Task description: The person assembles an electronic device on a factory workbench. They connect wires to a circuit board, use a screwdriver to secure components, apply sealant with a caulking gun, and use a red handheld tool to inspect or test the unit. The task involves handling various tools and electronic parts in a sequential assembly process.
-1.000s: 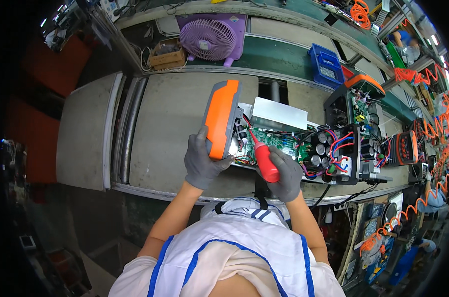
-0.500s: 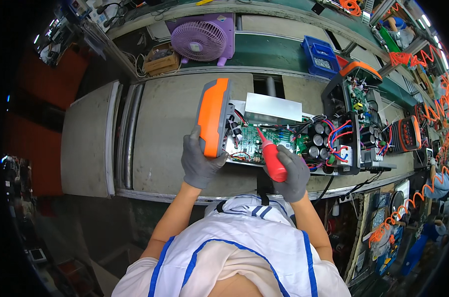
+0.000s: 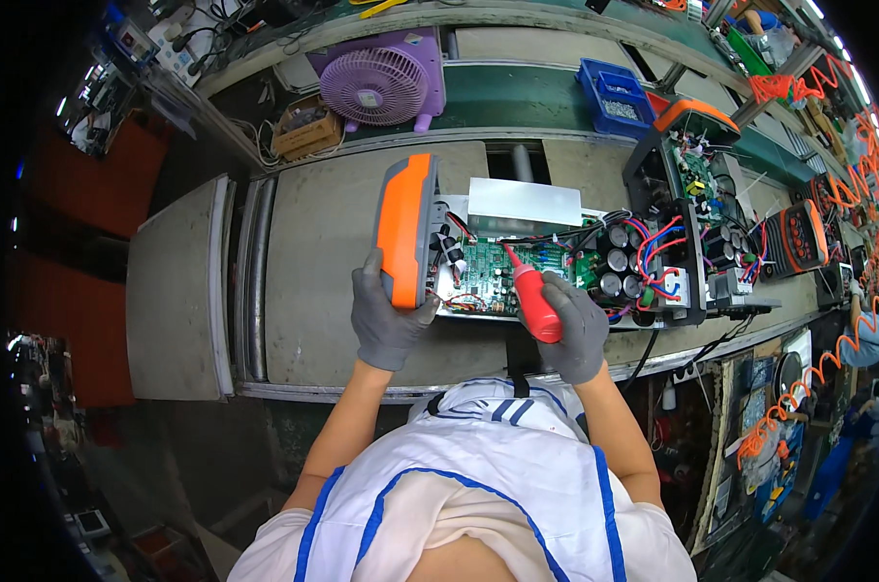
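Gloved in grey, my left hand grips the lower end of an orange and grey end panel, which stands upright at the left of an opened electronic unit. Red and tapered, a squeeze bottle sits in my right hand, my fingers wrapped round it. Its thin nozzle points up and left, over the green circuit board; whether the tip touches the board I cannot tell. Behind the board lies a silver metal cover. At the unit's right are black capacitors and red and blue wires.
Further opened units, one with an orange top, stand along the bench to the right. A purple fan, a cardboard box and a blue parts bin sit at the back. Coiled orange hoses hang at right.
The whole view has shifted a little. My left hand stays on the end panel, and my right hand still holds the red bottle with its nozzle over the board.
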Demonstrator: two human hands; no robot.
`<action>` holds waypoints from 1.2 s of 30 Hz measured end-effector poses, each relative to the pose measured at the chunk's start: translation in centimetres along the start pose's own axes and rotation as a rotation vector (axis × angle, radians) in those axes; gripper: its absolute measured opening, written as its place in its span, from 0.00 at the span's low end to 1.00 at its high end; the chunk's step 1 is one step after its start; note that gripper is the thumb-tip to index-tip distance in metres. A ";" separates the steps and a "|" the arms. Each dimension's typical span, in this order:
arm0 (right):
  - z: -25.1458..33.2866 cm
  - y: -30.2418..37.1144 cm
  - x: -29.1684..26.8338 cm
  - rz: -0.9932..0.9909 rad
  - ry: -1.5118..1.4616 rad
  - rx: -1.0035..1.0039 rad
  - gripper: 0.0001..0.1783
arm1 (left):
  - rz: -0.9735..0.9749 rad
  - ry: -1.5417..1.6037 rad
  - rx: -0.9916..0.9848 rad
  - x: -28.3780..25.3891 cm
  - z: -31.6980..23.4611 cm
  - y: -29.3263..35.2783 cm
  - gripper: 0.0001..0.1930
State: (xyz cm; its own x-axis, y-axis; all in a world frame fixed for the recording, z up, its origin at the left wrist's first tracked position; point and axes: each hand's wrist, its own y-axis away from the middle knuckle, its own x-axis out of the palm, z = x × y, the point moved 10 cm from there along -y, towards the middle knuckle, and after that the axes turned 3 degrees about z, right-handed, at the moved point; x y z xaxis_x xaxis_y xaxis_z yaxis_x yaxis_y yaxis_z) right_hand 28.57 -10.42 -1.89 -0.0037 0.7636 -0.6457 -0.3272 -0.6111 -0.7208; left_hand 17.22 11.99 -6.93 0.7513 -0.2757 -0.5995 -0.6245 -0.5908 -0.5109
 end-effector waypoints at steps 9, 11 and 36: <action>-0.7 0.5 -0.8 -0.049 0.005 0.069 0.33 | -0.002 0.012 -0.004 0.0 0.0 0.1 0.52; -0.8 0.7 -1.1 -0.073 0.016 0.076 0.33 | 0.004 0.024 -0.013 0.1 0.1 0.2 0.52; -1.6 1.2 -2.3 -0.064 0.055 0.122 0.34 | 0.014 0.066 -0.006 0.4 0.5 0.3 0.50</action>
State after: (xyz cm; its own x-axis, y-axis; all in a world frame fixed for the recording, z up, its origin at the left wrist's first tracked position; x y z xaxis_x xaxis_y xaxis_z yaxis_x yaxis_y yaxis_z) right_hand 29.66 -13.23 -1.64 0.0714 0.7857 -0.6145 -0.4373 -0.5290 -0.7272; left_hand 17.25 12.03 -7.64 0.7549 -0.3333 -0.5648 -0.6341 -0.5906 -0.4991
